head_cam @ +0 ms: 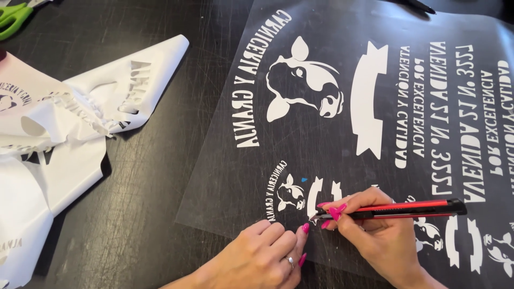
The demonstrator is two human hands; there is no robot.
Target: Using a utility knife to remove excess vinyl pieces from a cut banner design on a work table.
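A clear carrier sheet [342, 134] with white cut-out lettering, banner shapes and cow-head figures lies on a dark table [144, 176]. My right hand [375, 235] holds a red and black utility knife [396, 210], its tip touching a small white banner shape [314, 194] beside a small cow-head design [292, 194] near the sheet's front edge. My left hand [265, 254], with a ring and pink nails, presses flat on the sheet's front edge just left of the blade tip.
Crumpled white weeded vinyl scraps [59, 139] are piled at the left of the table. Green-handled scissors [13, 18] lie at the far left corner. A dark tool [420, 5] rests at the top edge beyond the sheet.
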